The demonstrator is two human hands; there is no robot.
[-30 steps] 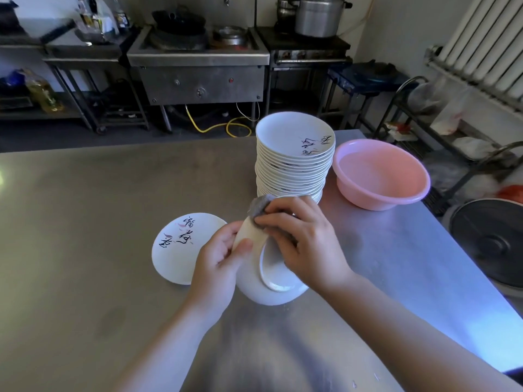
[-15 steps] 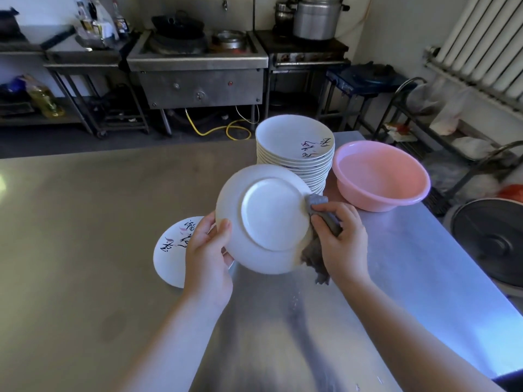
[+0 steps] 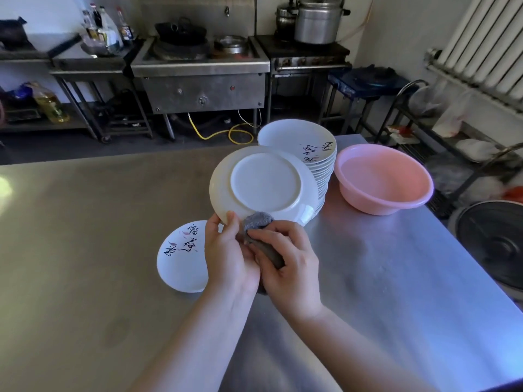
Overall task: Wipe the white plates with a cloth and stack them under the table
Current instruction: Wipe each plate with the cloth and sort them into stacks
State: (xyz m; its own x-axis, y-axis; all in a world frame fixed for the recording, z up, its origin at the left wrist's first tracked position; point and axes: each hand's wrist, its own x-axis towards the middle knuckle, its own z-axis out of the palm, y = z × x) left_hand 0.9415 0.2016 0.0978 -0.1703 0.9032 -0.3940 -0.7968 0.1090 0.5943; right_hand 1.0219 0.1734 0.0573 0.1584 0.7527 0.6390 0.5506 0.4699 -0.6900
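My left hand (image 3: 227,256) pinches the lower rim of a white plate (image 3: 263,185), which is held up above the table with its underside facing me. My right hand (image 3: 285,261) grips a grey cloth (image 3: 259,222) and presses it against that plate's bottom edge, right beside my left thumb. A tall stack of white plates (image 3: 305,145) with black writing stands just behind the held plate. Another white plate (image 3: 181,261) with black writing lies flat on the steel table (image 3: 85,250), partly hidden by my left hand.
A pink plastic basin (image 3: 382,182) sits on the table to the right of the stack. The table's right edge runs near a dark round fan (image 3: 498,244) and a wire rack (image 3: 424,120). Stoves and pots line the far wall.
The held plate has risen and tilted further up. My right hand with the cloth slid from the plate's right edge down to its bottom edge, close to my left hand.
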